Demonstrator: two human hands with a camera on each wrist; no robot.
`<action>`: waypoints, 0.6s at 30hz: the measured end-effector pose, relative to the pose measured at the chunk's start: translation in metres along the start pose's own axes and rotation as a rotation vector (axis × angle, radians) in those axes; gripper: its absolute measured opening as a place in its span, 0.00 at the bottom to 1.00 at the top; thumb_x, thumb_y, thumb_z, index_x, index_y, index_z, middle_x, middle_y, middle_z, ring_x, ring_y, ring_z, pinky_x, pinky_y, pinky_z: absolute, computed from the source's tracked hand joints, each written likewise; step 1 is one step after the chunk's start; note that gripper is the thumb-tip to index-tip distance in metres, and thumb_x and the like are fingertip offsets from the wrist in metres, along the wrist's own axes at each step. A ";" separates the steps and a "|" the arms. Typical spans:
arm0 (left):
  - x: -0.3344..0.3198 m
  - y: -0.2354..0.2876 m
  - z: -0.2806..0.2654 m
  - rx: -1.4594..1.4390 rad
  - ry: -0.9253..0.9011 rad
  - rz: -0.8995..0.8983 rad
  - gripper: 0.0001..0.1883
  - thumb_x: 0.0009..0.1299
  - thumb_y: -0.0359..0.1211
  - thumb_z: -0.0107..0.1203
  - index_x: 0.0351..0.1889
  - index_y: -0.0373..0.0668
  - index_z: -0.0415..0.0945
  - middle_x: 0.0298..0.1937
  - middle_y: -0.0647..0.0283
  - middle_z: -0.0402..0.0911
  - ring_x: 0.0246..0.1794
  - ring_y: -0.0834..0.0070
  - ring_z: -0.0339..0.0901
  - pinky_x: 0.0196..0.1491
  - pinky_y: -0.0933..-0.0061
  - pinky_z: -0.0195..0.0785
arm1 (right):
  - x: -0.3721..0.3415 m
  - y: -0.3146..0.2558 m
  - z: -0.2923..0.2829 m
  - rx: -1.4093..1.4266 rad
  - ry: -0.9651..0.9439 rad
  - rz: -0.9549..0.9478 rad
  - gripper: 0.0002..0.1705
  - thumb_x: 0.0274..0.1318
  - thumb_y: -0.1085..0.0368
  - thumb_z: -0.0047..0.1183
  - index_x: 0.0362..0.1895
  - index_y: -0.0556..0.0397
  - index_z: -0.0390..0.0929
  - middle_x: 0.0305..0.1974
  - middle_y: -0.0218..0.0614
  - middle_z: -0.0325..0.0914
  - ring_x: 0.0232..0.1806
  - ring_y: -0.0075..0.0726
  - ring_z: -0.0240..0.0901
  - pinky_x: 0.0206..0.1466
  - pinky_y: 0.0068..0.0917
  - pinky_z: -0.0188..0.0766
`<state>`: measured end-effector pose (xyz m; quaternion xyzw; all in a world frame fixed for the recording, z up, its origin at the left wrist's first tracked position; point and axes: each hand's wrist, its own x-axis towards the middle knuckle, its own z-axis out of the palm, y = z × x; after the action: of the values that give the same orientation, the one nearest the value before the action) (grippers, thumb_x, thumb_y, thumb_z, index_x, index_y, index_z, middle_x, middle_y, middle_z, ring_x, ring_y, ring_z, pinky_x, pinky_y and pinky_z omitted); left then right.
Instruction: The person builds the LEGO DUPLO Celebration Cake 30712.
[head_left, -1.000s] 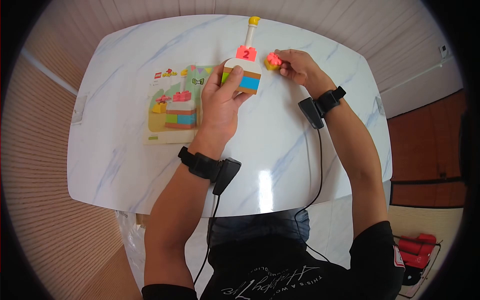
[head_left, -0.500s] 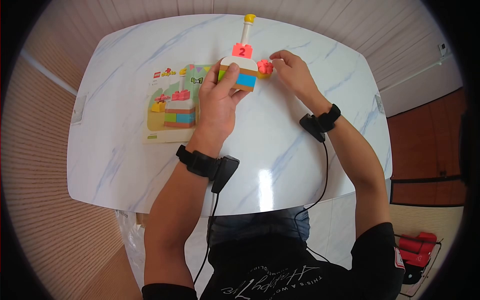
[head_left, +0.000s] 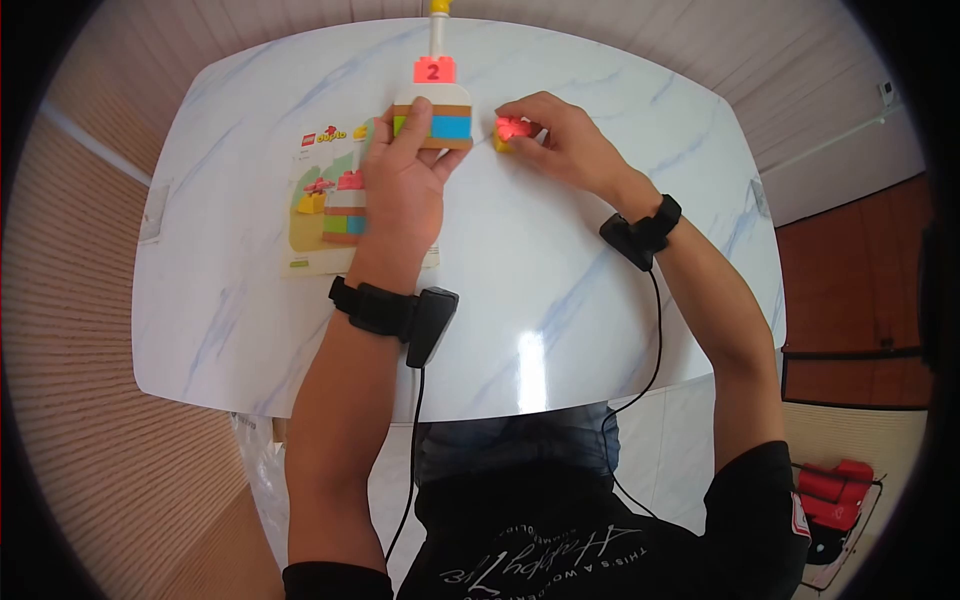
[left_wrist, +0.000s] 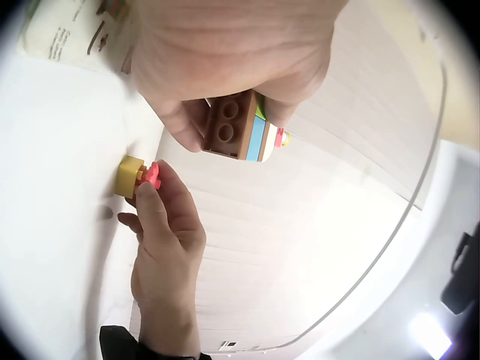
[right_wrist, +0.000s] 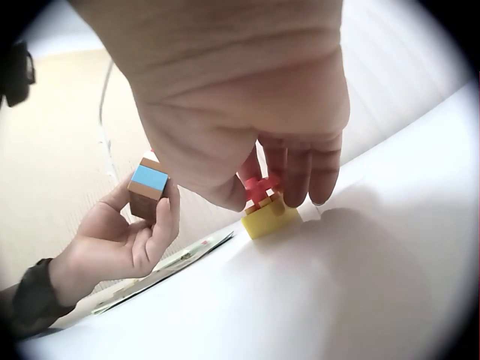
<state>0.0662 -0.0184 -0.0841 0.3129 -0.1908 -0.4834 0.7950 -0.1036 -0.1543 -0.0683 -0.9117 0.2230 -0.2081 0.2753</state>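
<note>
My left hand (head_left: 405, 190) grips a toy-brick cake (head_left: 452, 127) by its lower layers, thumb across the front. Brown, green and blue bricks make up its base, under a white layer. On top, a pink brick marked 2 (head_left: 434, 71) carries a white candle (head_left: 437, 36) with a yellow flame. In the left wrist view the cake's brown underside (left_wrist: 229, 127) shows, raised off the table. To its right, my right hand (head_left: 570, 145) pinches a pink flower piece (right_wrist: 260, 190) between thumb and fingers. This flower sits on a small yellow brick (right_wrist: 270, 219) at the white table.
A building-instruction booklet (head_left: 318, 235) lies on the marbled white table (head_left: 540, 290), partly behind my left hand and forearm. Both wrists wear black cameras, whose cables hang past the table's front edge. A panelled wall stands behind the table.
My left hand has carried the cake to the left. The right hand let go of the flower piece, then took hold of it again; flower and yellow brick now sit a little farther left.
</note>
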 end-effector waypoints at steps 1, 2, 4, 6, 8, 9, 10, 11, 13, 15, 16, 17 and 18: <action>0.001 0.002 -0.002 -0.006 -0.001 0.009 0.16 0.77 0.42 0.55 0.55 0.44 0.70 0.53 0.62 0.80 0.54 0.71 0.79 0.62 0.60 0.70 | 0.001 -0.003 0.003 -0.002 -0.005 -0.012 0.18 0.62 0.66 0.57 0.56 0.52 0.79 0.50 0.37 0.78 0.44 0.33 0.76 0.44 0.28 0.75; 0.002 0.003 -0.004 -0.012 -0.002 0.019 0.16 0.77 0.42 0.54 0.55 0.44 0.70 0.53 0.62 0.80 0.54 0.71 0.78 0.62 0.60 0.70 | 0.001 -0.004 0.006 -0.002 -0.005 -0.008 0.18 0.62 0.66 0.57 0.56 0.52 0.79 0.50 0.37 0.78 0.44 0.33 0.76 0.44 0.28 0.75; 0.000 0.006 0.005 -0.007 0.003 0.019 0.15 0.78 0.42 0.54 0.55 0.44 0.71 0.53 0.62 0.80 0.55 0.71 0.78 0.63 0.60 0.70 | 0.000 -0.010 0.003 0.102 0.016 -0.031 0.19 0.57 0.60 0.61 0.52 0.53 0.81 0.45 0.43 0.78 0.41 0.41 0.77 0.46 0.33 0.77; 0.001 0.006 0.002 -0.017 0.001 0.015 0.15 0.78 0.42 0.54 0.55 0.44 0.71 0.53 0.62 0.80 0.55 0.72 0.78 0.63 0.60 0.69 | 0.000 -0.018 0.008 0.053 0.022 0.011 0.20 0.56 0.58 0.62 0.51 0.53 0.81 0.43 0.43 0.79 0.39 0.41 0.77 0.45 0.33 0.76; 0.000 0.007 0.003 -0.013 0.001 0.018 0.15 0.78 0.42 0.54 0.55 0.44 0.71 0.53 0.62 0.80 0.55 0.72 0.78 0.64 0.60 0.68 | 0.000 -0.022 0.013 0.005 0.028 0.049 0.21 0.55 0.56 0.63 0.50 0.54 0.82 0.42 0.44 0.80 0.38 0.41 0.77 0.44 0.34 0.76; -0.001 0.007 0.003 -0.013 0.002 0.016 0.15 0.78 0.42 0.54 0.55 0.44 0.71 0.53 0.62 0.80 0.55 0.72 0.78 0.64 0.60 0.68 | -0.001 -0.022 0.015 0.003 0.045 0.070 0.22 0.54 0.54 0.63 0.49 0.55 0.82 0.41 0.44 0.80 0.37 0.41 0.78 0.43 0.35 0.76; -0.004 0.007 0.011 -0.008 0.001 0.020 0.15 0.77 0.42 0.54 0.55 0.44 0.71 0.53 0.62 0.80 0.55 0.72 0.78 0.65 0.60 0.68 | -0.004 -0.023 0.010 0.009 0.063 0.086 0.23 0.54 0.53 0.64 0.49 0.55 0.82 0.40 0.45 0.81 0.36 0.41 0.78 0.43 0.35 0.76; -0.003 0.007 0.011 -0.011 -0.005 0.018 0.15 0.77 0.41 0.54 0.55 0.44 0.71 0.54 0.62 0.80 0.55 0.72 0.78 0.65 0.60 0.67 | -0.004 -0.023 0.012 0.009 0.062 0.089 0.23 0.54 0.53 0.64 0.49 0.55 0.82 0.40 0.45 0.81 0.36 0.41 0.78 0.43 0.35 0.76; -0.002 0.006 0.008 -0.016 -0.011 0.016 0.16 0.77 0.41 0.55 0.56 0.44 0.71 0.54 0.62 0.79 0.56 0.71 0.77 0.65 0.59 0.68 | -0.003 -0.024 0.014 0.003 0.082 0.106 0.24 0.54 0.53 0.63 0.49 0.57 0.82 0.40 0.46 0.81 0.36 0.42 0.79 0.42 0.35 0.76; -0.002 0.005 0.008 -0.017 -0.016 0.017 0.16 0.77 0.41 0.55 0.57 0.43 0.71 0.54 0.61 0.79 0.56 0.71 0.77 0.65 0.59 0.68 | -0.003 -0.024 0.015 0.004 0.081 0.107 0.24 0.55 0.53 0.63 0.49 0.57 0.82 0.41 0.46 0.81 0.36 0.42 0.79 0.43 0.36 0.76; -0.002 0.005 0.007 -0.015 -0.024 0.020 0.17 0.77 0.41 0.55 0.58 0.43 0.70 0.55 0.61 0.79 0.57 0.70 0.77 0.65 0.59 0.68 | -0.003 -0.023 0.016 0.005 0.080 0.107 0.24 0.55 0.53 0.63 0.50 0.57 0.82 0.41 0.47 0.81 0.36 0.42 0.78 0.43 0.36 0.76; -0.002 0.005 0.009 -0.011 -0.032 0.023 0.17 0.77 0.41 0.55 0.58 0.43 0.70 0.56 0.61 0.79 0.58 0.69 0.77 0.65 0.59 0.69 | -0.004 -0.023 0.015 0.007 0.080 0.106 0.24 0.55 0.53 0.63 0.50 0.57 0.82 0.41 0.47 0.81 0.36 0.42 0.78 0.43 0.36 0.76; -0.002 0.004 0.008 -0.012 -0.032 0.023 0.17 0.77 0.41 0.55 0.58 0.43 0.70 0.56 0.61 0.79 0.58 0.69 0.77 0.65 0.59 0.69 | -0.004 -0.023 0.015 0.015 0.075 0.105 0.24 0.55 0.53 0.63 0.50 0.57 0.81 0.41 0.47 0.81 0.36 0.42 0.78 0.43 0.36 0.76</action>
<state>0.0630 -0.0180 -0.0751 0.2982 -0.2044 -0.4802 0.7992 -0.0924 -0.1293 -0.0669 -0.8881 0.2791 -0.2291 0.2844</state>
